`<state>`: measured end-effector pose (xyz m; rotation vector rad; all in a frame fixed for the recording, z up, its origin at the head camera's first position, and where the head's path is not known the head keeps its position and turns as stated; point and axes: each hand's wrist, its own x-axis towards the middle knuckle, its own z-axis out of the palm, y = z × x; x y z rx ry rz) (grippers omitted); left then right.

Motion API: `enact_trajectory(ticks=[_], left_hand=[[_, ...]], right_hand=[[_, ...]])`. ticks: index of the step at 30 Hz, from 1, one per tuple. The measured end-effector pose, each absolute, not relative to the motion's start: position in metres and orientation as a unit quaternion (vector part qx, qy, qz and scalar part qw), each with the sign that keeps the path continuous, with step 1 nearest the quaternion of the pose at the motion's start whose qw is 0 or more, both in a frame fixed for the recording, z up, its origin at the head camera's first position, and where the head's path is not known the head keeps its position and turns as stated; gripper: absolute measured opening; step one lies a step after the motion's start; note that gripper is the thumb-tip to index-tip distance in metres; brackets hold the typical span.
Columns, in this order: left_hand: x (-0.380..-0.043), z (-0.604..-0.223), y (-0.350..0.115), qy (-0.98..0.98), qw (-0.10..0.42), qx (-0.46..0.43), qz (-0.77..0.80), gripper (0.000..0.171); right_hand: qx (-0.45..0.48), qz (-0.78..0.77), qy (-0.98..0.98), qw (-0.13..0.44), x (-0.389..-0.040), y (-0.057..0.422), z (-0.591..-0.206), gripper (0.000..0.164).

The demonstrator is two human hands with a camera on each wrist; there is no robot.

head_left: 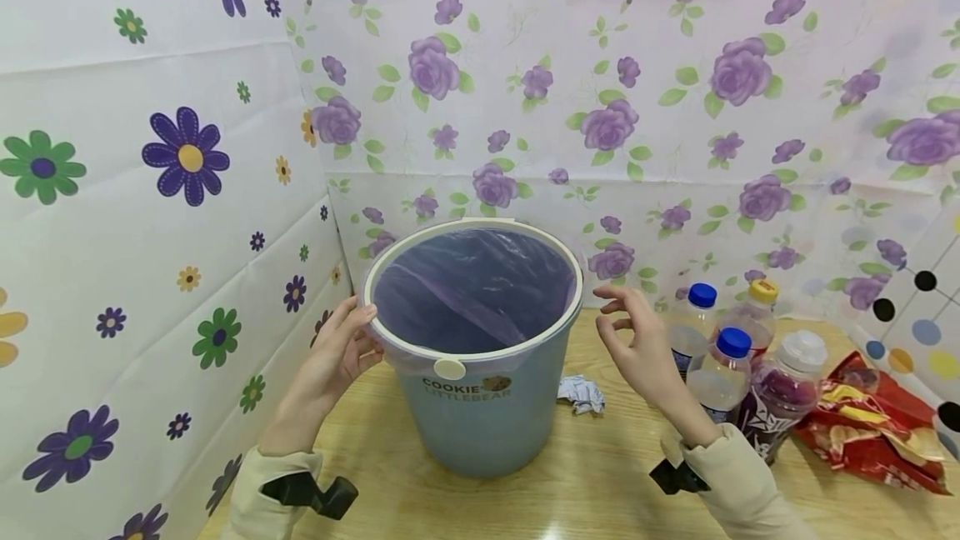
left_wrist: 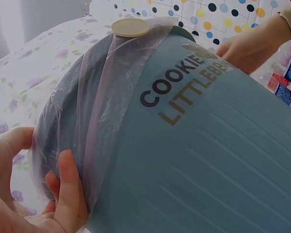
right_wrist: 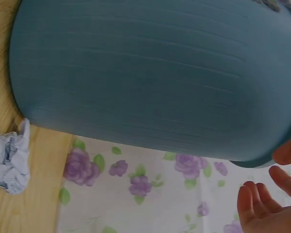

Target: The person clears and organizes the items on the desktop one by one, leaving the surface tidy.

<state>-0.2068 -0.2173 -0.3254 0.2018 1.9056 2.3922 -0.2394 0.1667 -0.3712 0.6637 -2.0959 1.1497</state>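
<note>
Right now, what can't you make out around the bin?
- Bin floor: head view, hidden by the liner.
- Left hand: left wrist view, cut off by the frame's edge.
- Right hand: right wrist view, likewise cut off.
- Paper print: right wrist view, too small and blurred.
- Rear blue-capped bottle base: head view, behind the front one.

On the blue bin (head_left: 487,432) — "COOKIE", and beneath it "LITTLEBEAR".
</note>
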Motion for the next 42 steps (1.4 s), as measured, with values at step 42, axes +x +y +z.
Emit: enact_trajectory(ticks=[42], left_hand=[[-0.207,-0.327,-0.218,0.624,0.045,0.068,0.777,0.033]], right_hand=[[0.22,0.192,-0.95,-0.108,-0.247,0.164,-0.455,0.059]])
